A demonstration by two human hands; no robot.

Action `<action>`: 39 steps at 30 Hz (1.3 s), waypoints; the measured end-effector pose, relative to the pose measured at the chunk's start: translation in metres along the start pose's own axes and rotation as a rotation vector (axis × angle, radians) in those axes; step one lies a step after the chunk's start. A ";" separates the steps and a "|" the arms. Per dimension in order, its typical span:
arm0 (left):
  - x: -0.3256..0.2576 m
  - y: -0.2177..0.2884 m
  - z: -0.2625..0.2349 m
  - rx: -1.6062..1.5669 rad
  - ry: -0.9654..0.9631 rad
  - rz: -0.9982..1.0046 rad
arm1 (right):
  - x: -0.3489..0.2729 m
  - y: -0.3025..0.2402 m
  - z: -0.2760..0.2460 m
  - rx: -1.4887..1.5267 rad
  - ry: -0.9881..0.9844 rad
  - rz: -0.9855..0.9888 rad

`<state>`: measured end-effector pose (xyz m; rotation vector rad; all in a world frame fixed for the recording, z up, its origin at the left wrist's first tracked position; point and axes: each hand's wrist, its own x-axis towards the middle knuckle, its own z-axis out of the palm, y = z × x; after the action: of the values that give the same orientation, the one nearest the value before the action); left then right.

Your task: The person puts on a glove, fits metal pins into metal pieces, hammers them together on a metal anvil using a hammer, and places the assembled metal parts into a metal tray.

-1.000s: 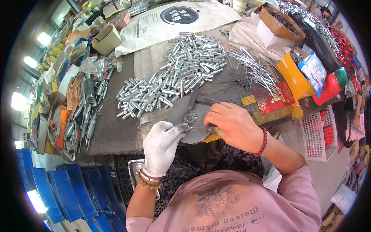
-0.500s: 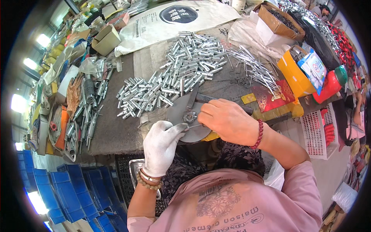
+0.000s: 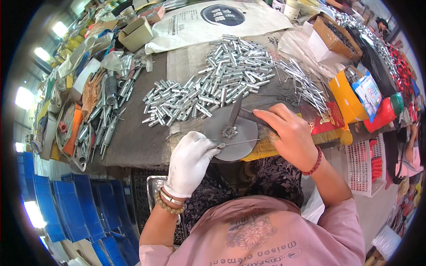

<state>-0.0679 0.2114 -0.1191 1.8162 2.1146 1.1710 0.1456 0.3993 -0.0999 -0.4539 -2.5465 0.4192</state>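
My left hand (image 3: 191, 162), in a white knitted glove, is closed in a pinch on one end of a thin metal rod (image 3: 243, 142). The rod lies across a round grey metal plate (image 3: 239, 151) at the bench's front edge. In the plate's middle sits a small nut-like metal piece (image 3: 229, 131). My bare right hand (image 3: 290, 133), with a red bead bracelet, is closed around the handle of a hammer (image 3: 235, 111). The hammer's head is above the far part of the plate. Past it lies a heap of short silver metal tubes (image 3: 239, 66).
Thin rods (image 3: 306, 84) lie in a bundle right of the heap. Beyond them stand a yellow box (image 3: 348, 95) and a red bottle (image 3: 382, 116). Tools (image 3: 108, 106) crowd the left side. Blue bins (image 3: 66, 204) and a white basket (image 3: 361, 166) stand below bench level.
My right hand has left the rod and closed on the hammer's handle. My left hand keeps its pinch on the rod. The whole view has shifted slightly.
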 end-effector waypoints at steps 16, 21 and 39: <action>-0.001 -0.005 0.003 -0.032 0.035 0.028 | -0.008 -0.037 -0.016 0.074 0.091 -0.138; -0.002 -0.004 0.002 -0.015 0.028 0.018 | -0.002 -0.019 -0.003 0.172 0.022 -0.030; -0.052 0.028 0.035 -0.305 0.312 -0.458 | -0.041 -0.055 0.020 0.777 -0.494 0.531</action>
<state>-0.0125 0.1811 -0.1462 1.0027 2.1829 1.6042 0.1552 0.3296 -0.1133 -0.7737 -2.3847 1.8131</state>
